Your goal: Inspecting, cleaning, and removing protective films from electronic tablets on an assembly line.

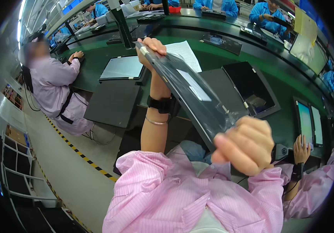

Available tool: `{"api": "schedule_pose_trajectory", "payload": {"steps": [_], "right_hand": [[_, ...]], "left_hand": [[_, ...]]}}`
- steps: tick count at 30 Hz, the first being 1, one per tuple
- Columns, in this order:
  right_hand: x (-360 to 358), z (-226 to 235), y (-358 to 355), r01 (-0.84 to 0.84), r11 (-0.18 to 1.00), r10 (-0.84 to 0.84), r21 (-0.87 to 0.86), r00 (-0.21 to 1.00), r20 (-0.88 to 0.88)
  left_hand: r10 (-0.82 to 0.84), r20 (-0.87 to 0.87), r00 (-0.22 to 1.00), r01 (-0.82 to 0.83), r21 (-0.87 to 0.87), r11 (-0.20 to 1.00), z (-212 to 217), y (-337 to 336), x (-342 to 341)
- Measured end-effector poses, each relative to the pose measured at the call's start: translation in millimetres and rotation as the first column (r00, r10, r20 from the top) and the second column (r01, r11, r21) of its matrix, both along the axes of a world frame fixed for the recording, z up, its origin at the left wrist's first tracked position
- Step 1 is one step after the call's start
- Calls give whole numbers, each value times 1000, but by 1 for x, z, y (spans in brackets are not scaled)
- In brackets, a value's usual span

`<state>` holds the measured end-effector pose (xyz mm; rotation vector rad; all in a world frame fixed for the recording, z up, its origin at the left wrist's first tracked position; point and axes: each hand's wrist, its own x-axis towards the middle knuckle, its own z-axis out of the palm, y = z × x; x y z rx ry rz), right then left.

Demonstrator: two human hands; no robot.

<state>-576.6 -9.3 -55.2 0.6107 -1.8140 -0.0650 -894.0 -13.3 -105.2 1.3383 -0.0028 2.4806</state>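
So, what's that dark panel (187,98) like to hang on to?

Probably light and stiff, being that thin and flat. It's tilted up in the air in front of my chest, between my hands. The clear film (229,118) on it looks slick, so I'd guess it slips easily. I'd treat it as breakable too: edges and corners only, no pressing the middle around the white label (193,85).

And your hands?

Left hand (151,49) is way out front, arm nearly straight, fingers wrapped over the far corner. Right hand (248,145) is in close, balled up at the near end, knuckles up, with film bunching into it. It's kinda blurry, so I can't tell if it's got the panel's edge as well.
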Motion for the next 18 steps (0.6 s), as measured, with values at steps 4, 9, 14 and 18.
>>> {"api": "schedule_pose_trajectory", "payload": {"steps": [4, 9, 14, 18], "right_hand": [[-12, -6, 14, -273, 826, 416, -492, 886, 205], [-8, -46, 63, -11, 605, 468, -796, 814, 345], [15, -52, 53, -212, 400, 465, -892, 885, -1], [-15, -17, 17, -189, 338, 512, -922, 859, 12]], "left_hand": [[21, 111, 994, -11, -94, 995, 4, -10, 6], [-113, 307, 945, 145, -85, 986, -20, -5, -8], [-344, -215, 914, 363, 54, 930, -77, 10, -38], [-261, -121, 958, 273, 95, 957, -120, 15, -35]]}}
